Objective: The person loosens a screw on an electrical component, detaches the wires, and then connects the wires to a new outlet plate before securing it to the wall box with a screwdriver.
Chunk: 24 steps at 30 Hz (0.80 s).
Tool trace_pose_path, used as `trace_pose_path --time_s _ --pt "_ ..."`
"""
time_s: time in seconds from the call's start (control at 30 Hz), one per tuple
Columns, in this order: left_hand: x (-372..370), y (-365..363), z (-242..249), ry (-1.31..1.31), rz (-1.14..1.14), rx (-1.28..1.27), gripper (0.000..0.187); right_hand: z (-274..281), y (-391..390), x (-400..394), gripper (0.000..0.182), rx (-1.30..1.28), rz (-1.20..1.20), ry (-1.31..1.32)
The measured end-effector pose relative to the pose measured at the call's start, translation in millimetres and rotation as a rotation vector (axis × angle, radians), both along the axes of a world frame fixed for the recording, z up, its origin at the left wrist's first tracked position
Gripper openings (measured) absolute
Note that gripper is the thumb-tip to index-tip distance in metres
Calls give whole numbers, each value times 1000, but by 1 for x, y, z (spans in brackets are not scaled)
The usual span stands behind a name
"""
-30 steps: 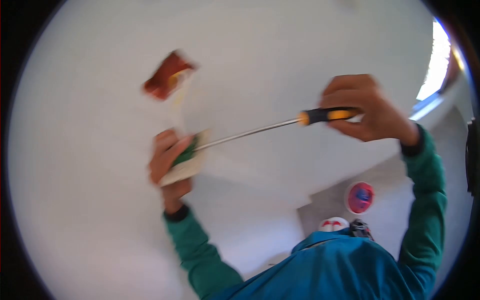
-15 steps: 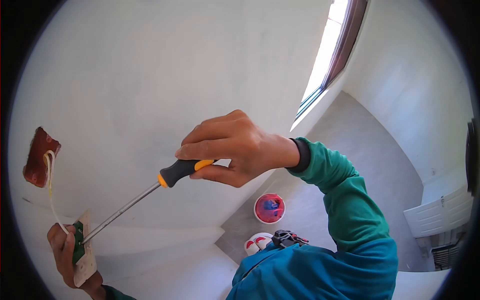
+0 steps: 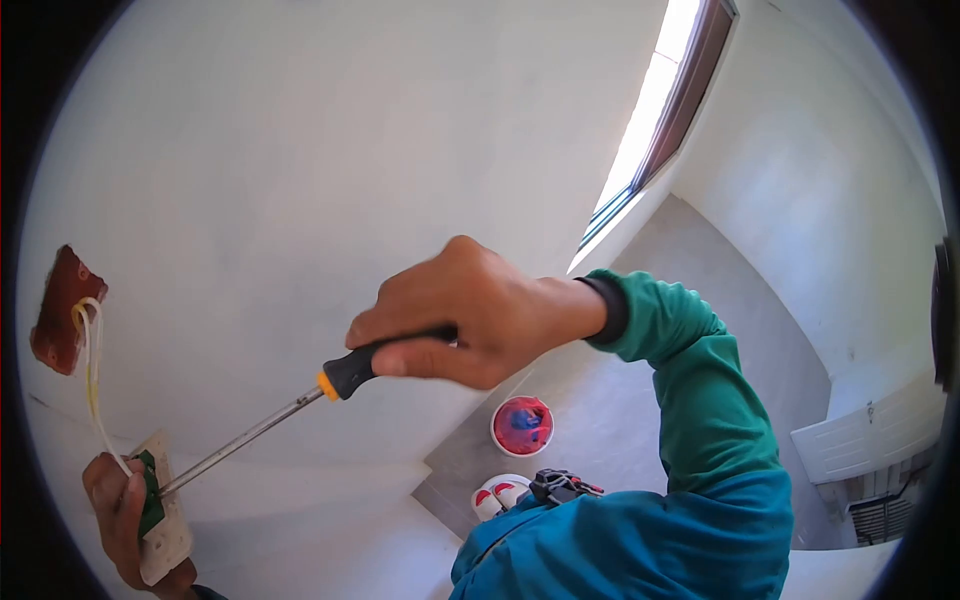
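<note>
My right hand (image 3: 455,315) is wrapped round the black and yellow handle of a screwdriver (image 3: 250,432). Its long metal shaft slants down to the left, and the tip meets the green back of a white wall plate (image 3: 168,530). At the lower left, my left hand (image 3: 122,515) grips that plate, with fingers on its green part. White and yellowish wires (image 3: 94,385) run from the plate up into a reddish-brown wall box (image 3: 62,310) set in the wall. Just where the tip sits on the plate is too small to make out.
A pale wall (image 3: 330,150) fills the left and middle. On the grey floor (image 3: 610,420) stands a white bucket (image 3: 522,426) with red and blue contents, near my white and red footwear (image 3: 500,494). A window (image 3: 650,120) is at the upper right, a white panel (image 3: 860,430) at the lower right.
My right hand has turned, its fingers now wrapped more fully over the screwdriver handle. The plate and left hand appear slightly further left in the view.
</note>
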<state>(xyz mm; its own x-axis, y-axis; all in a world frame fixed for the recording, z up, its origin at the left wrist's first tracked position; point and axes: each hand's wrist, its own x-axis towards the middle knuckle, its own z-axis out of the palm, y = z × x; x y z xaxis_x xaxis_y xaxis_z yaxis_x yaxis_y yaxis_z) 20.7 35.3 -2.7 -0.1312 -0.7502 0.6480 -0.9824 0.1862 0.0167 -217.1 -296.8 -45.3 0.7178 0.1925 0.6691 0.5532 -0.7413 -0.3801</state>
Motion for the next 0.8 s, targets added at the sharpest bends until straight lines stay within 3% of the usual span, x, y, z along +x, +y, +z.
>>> trace_pose_path --time_s 0.03,0.1,0.13,0.2,0.23,0.27,0.3,0.33,0.4,0.47,0.5,0.57,0.67,0.73,0.8 --pt "-1 0 1 -40 -8 47 43 7 0 -1 28 -1 10 8" --pt "18 11 -13 -54 36 3 48 14 -1 -5 29 294 20 401" --pt "24 14 -18 -78 72 -42 73 10 -1 -3 29 294 20 403" --pt "28 18 -23 -91 104 -46 77 -5 -4 5 30 1 85 -95" --pt "27 18 -23 -107 134 -48 80 -12 -5 1 29 -273 -79 -217" --pt "25 18 -21 -107 133 -48 80 -18 -7 6 29 -273 -79 -217" --pt "15 12 -12 -100 79 -11 53 -21 -6 15 30 -447 -142 -516" --pt "11 8 -7 -94 22 29 41 -22 -4 20 32 -617 -208 -816" --pt "19 14 -14 -119 61 -9 40 -20 -2 15 31 -629 -218 -752" --pt "27 20 -15 -146 102 -51 38 -19 0 11 28 -274 -34 -338" --pt "27 20 -12 -141 77 -20 38 -12 1 7 28 -274 -34 -339" --pt "24 19 -10 -135 49 14 38 1 5 -2 26 58 120 36" --pt "18 16 -11 -131 73 -18 38 3 1 -2 29 172 150 153" --pt "13 15 -17 -24 98 -64 39 -4 -6 2 31 119 172 -23" --pt "10 15 -15 -61 101 -57 40 -5 -13 -3 30 -578 -107 -480"
